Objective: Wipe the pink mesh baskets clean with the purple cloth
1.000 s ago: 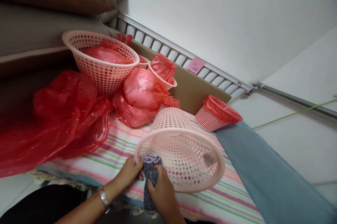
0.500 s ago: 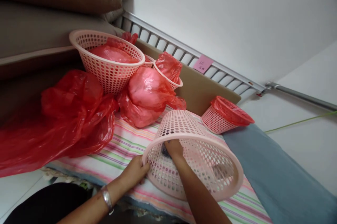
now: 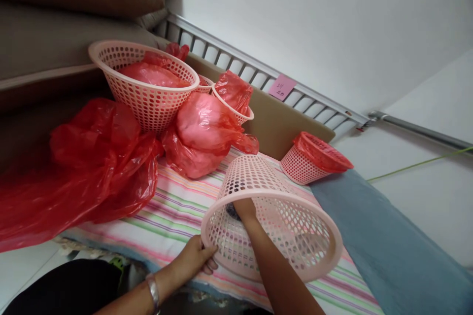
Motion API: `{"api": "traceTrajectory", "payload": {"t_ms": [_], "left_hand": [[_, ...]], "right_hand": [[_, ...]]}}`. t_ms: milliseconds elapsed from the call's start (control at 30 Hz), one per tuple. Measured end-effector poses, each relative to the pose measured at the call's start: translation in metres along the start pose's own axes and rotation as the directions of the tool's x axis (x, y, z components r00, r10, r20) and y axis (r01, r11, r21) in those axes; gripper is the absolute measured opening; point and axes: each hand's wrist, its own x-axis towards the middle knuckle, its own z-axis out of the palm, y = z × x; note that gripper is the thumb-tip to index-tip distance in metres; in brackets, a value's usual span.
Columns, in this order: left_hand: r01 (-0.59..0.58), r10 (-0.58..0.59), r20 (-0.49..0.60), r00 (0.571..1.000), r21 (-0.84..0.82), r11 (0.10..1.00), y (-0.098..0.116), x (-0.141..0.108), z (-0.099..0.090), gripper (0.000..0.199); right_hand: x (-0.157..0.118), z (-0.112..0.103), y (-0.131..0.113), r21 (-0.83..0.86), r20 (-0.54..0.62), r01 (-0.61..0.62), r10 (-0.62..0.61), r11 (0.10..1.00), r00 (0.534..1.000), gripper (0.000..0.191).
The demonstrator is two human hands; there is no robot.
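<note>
A pale pink plastic basket lies tipped on its side on a striped bed sheet, its wide mouth facing me. My left hand holds the basket's rim at the left, thumb and fingers closed around the edge. My right hand reaches through the mouth and presses a dark grey wad of cloth against the inner wall. The fingers of that hand are partly hidden by the hand itself and the basket wall.
Behind stand a large pink basket with red plastic inside, a knotted red bag and a smaller red-lined basket. A loose red plastic bag spreads at left. Grey cushions are stacked beside a metal bed rail.
My left hand has shifted slightly lower along the basket's rim. The right hand stays inside with the dark wad, moved only a little. The whole view has drifted slightly.
</note>
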Motion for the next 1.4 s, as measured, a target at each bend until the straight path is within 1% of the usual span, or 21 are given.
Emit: {"api": "traceTrajectory", "payload": {"t_ms": [67,133,200,300,367,400,467,533,633,700,767,833,900,967,1033,1133,1233,1333,1400], "left_hand": [[-0.028,0.028,-0.002,1.0,-0.02,0.999,0.001,0.0,0.001,0.066],[-0.045,0.045,-0.001,0.999,-0.031,0.999,0.004,0.0,0.001,0.067],[-0.05,0.05,-0.004,0.999,-0.044,0.998,0.005,-0.001,0.001,0.066],[-0.052,0.052,-0.006,0.999,-0.044,0.998,0.004,-0.002,0.001,0.06],[-0.056,0.056,-0.011,0.998,-0.031,0.998,0.004,-0.002,0.0,0.056],[-0.061,0.06,-0.017,0.998,-0.028,0.998,0.004,-0.003,0.0,0.054],[-0.071,0.07,-0.03,0.997,-0.026,0.997,0.003,-0.004,0.0,0.053],[-0.067,0.066,-0.04,0.997,-0.014,0.998,0.003,-0.003,0.001,0.055],[-0.046,0.048,-0.05,0.998,0.033,0.998,0.002,-0.001,0.0,0.059],[-0.067,0.07,-0.046,0.997,0.067,0.996,0.002,0.001,-0.001,0.06],[-0.119,0.124,-0.034,0.992,0.11,0.987,0.003,0.001,-0.004,0.058],[-0.172,0.178,-0.026,0.984,0.151,0.973,0.005,0.001,-0.006,0.054],[-0.196,0.203,-0.023,0.979,0.178,0.964,0.008,0.0,-0.008,0.051],[-0.195,0.203,-0.021,0.979,0.189,0.962,0.011,0.0,-0.009,0.05],[-0.192,0.199,-0.019,0.98,0.193,0.962,0.014,-0.001,-0.01,0.05],[-0.188,0.193,-0.009,0.981,0.189,0.964,0.016,-0.002,-0.011,0.049],[-0.185,0.189,-0.006,0.982,0.175,0.967,0.015,-0.001,-0.012,0.05],[-0.184,0.188,-0.013,0.982,0.146,0.972,0.011,0.0,-0.012,0.05],[-0.177,0.181,-0.016,0.983,0.127,0.976,0.009,0.001,-0.011,0.052]], "right_hand": [[-0.017,0.0,-0.001,0.006,0.008,-0.046,0.046,0.999,0.999,0.046],[-0.043,0.002,-0.001,0.039,0.006,-0.04,0.04,0.998,0.999,0.048],[-0.078,0.005,0.0,0.093,-0.001,0.011,-0.011,0.996,1.0,0.044],[-0.135,0.012,0.003,0.154,0.017,0.062,-0.066,0.986,0.998,0.039],[-0.164,0.015,0.005,0.184,0.013,0.107,-0.111,0.977,0.994,0.036],[-0.174,0.015,0.005,0.197,0.009,0.125,-0.13,0.972,0.992,0.035],[-0.184,0.015,0.006,0.21,0.003,0.15,-0.154,0.966,0.988,0.033],[-0.181,0.012,0.005,0.198,0.002,0.171,-0.175,0.965,0.985,0.033],[-0.158,0.008,0.001,0.14,0.012,0.171,-0.174,0.975,0.985,0.036],[-0.132,0.005,-0.002,0.099,0.02,0.139,-0.141,0.985,0.99,0.042],[-0.098,0.003,-0.004,0.065,0.015,0.103,-0.105,0.993,0.994,0.046],[-0.061,0.002,-0.004,0.03,0.003,0.074,-0.074,0.997,0.997,0.045],[-0.028,0.0,-0.003,0.0,0.005,0.057,-0.057,0.998,0.998,0.042],[-0.003,0.0,-0.001,-0.01,0.009,0.052,-0.051,0.999,0.999,0.042],[0.012,0.001,0.002,-0.003,0.005,0.049,-0.049,0.999,0.999,0.044],[0.017,0.004,0.005,0.004,0.003,0.041,-0.041,0.999,0.999,0.045],[0.009,0.005,0.006,0.006,0.007,0.044,-0.044,0.999,0.999,0.042],[-0.009,0.005,0.005,-0.002,0.013,0.004,-0.004,1.0,1.0,0.046],[-0.028,0.005,0.004,0.004,0.013,-0.009,0.009,1.0,1.0,0.048]]}}
